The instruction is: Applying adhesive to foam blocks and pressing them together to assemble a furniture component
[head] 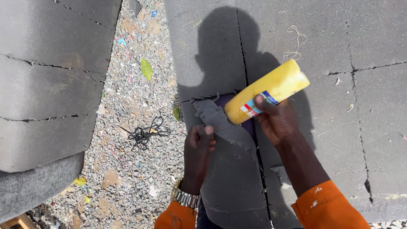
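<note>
Orange sleeves (326,208) above grey sheets (360,140), perhaps foam.

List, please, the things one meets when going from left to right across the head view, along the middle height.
Grey slab → green leaf → black cord tangle → left hand → grey torn piece → right hand holding the yellow bottle → cracked grey surface.

Both orange sleeves (326,210) are cut off by the bottom edge. The right hand (277,121) covers part of the label on the yellow bottle (267,91); the bottle's cap end cannot be made out. The left hand (199,148) hides the edge of the grey foam strip (220,121) it pinches. A wooden item (15,222) at the bottom-left corner is cropped. Coloured litter in the gravel (127,127) is too small to identify.
</note>
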